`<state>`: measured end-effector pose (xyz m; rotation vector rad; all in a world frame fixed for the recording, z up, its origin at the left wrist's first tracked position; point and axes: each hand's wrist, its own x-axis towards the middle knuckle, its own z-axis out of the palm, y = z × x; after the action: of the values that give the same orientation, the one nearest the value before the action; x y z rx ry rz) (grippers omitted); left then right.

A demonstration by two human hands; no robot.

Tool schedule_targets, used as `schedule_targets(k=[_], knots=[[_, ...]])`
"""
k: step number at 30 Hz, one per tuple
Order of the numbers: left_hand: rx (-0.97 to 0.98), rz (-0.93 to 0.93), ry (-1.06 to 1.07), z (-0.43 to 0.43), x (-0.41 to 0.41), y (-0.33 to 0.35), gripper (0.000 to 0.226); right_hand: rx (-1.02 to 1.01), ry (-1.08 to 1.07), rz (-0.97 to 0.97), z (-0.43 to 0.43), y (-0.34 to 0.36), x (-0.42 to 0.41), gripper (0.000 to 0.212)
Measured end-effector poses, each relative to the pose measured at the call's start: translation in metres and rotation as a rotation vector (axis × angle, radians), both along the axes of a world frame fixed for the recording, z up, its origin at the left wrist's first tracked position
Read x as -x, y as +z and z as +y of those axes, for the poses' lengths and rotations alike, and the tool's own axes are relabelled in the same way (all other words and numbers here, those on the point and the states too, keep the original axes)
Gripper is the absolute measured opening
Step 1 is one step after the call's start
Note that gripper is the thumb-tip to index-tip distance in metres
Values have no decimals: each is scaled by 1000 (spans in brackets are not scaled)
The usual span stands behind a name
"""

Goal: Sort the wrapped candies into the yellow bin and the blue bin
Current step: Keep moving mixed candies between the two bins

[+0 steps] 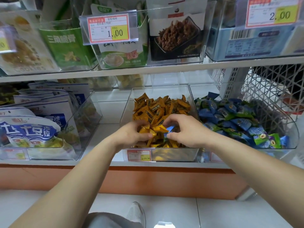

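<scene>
Nearest, both forearms reach over the shelf edge. Left hand [131, 133] curls round a clump of yellow candies [156, 130]. Right hand [185, 130] pinches a blue candy [170, 129]. Both sit inside the yellow bin [174, 154], over its heap. Blue bin [246, 155] stands just beside it, to the right. Price tag [108, 28] hangs on the upper shelf.

Top shelf, L to R: cookie bag [23, 46], green snack bag [65, 45], 1.00 price tag [107, 28], dark pack [176, 38] w/ brown sticks pictured, blue box [246, 43] behind a 2.00 tag [273, 13]. Lower left: blue-white pouches [32, 129] upright in a clear tub [88, 116]. Far right: white lattice basket [271, 89]. Below: orange shelf base [148, 178], grey shoe [136, 213] on pale floor tiles [230, 214].
</scene>
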<state>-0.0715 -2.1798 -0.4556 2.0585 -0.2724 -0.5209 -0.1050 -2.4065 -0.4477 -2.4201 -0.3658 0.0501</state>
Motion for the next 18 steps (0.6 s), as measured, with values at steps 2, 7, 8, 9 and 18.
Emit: schedule_targets(k=[2, 7, 8, 9, 18], knots=[[84, -19, 73, -1, -2, -1, 33, -38, -22, -76, -1, 5, -1, 29], [-26, -177, 64, 0, -7, -3, 36, -116, -124, -232, -11, 21, -8, 22], [-19, -190, 60, -2, -7, -2, 37, -129, -146, -250, -15, 23, -10, 24], [-20, -222, 52, -4, -8, 0, 37, -141, -169, -267, -19, 25, -11, 25], [-618, -362, 21, -27, -11, -5, 22, -14, -392, -532, -85, 19, -7, 17]])
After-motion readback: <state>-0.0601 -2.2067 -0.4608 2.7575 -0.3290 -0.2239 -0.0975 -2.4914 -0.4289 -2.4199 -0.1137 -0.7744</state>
